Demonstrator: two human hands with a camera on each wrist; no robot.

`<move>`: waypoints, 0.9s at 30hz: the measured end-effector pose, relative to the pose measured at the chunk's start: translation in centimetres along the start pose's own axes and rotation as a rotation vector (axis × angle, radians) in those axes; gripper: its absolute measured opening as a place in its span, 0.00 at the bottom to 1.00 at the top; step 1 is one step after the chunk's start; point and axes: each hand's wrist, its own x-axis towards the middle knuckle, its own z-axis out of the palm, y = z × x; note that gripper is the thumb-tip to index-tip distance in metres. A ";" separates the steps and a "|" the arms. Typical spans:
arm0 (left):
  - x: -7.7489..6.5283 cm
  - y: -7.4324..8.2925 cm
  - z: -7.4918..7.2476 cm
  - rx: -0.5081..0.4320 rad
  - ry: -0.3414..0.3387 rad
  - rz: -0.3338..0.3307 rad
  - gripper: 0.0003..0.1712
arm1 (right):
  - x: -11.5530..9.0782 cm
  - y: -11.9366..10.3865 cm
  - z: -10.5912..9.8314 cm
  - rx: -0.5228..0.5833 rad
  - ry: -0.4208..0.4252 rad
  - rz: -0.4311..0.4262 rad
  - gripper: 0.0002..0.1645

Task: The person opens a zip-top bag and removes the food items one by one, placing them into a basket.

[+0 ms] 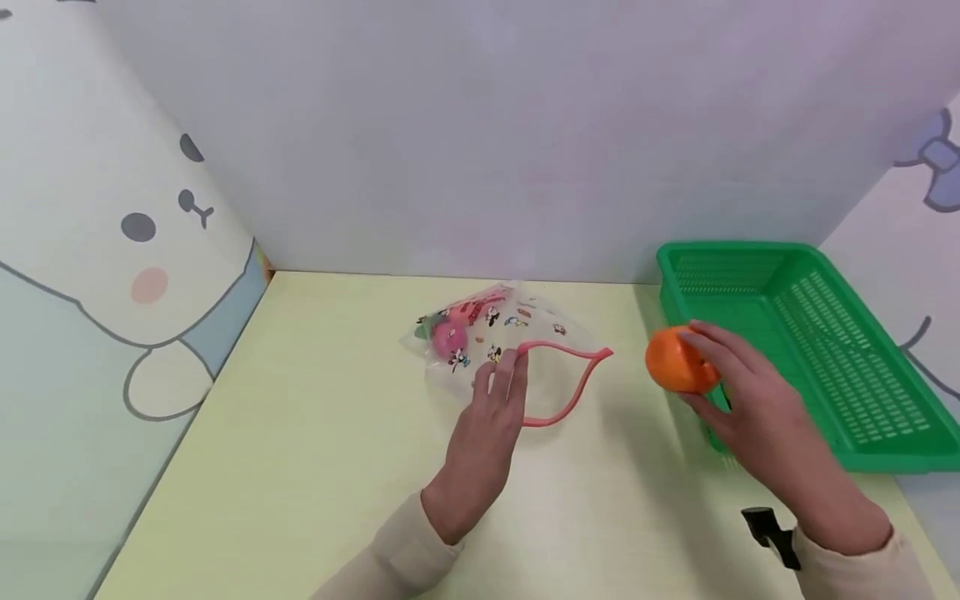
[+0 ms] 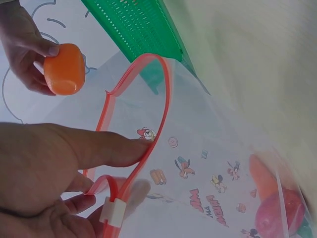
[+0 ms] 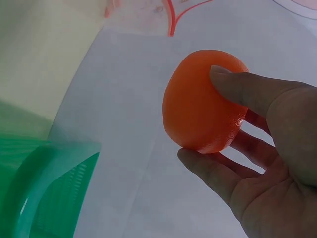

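Note:
A clear zip bag (image 1: 542, 323) with cartoon prints and a red zip edge lies on the table, its mouth spread wide to the right. My left hand (image 1: 487, 425) pinches the near part of that edge, the thumb (image 2: 116, 150) on the red strip beside a white slider (image 2: 113, 211). Inside the bag's far end sit a pink round thing (image 1: 450, 339), an orange-red long piece (image 2: 261, 173) and something green. Between thumb and fingers, my right hand (image 1: 757, 408) holds a smooth, round orange fruit (image 1: 675, 360) in the air, right of the bag mouth and by the basket's left rim.
A green plastic basket (image 1: 892, 448) with slotted walls stands at the right of the pale yellow table (image 1: 315, 467). Behind rises a plain whitish wall (image 1: 450, 150). Side panels with cartoon animals flank the table. A black strap piece (image 1: 772, 533) shows at the right wrist.

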 end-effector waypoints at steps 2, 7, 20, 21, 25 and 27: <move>0.2 -0.1 -0.1 0.006 0.003 0.008 0.65 | -0.2 0.4 -0.2 -0.003 0.005 0.020 0.36; 0.2 -0.1 -0.3 0.007 -0.004 0.017 0.66 | -1.0 1.8 -1.0 -0.011 0.005 0.061 0.52; -0.1 0.2 0.3 0.038 0.055 0.005 0.62 | -2.6 5.4 -2.6 -0.140 -0.057 0.174 0.44; -0.1 0.2 0.3 0.042 0.051 0.006 0.62 | -2.7 5.6 -2.7 -0.148 -0.063 0.187 0.52; -0.1 0.2 0.3 0.068 0.035 0.006 0.61 | -3.2 6.4 -2.8 -0.182 -0.076 0.211 0.55; -0.2 0.2 0.2 0.078 0.030 0.005 0.61 | -3.4 6.8 -2.7 -0.187 -0.071 0.209 0.55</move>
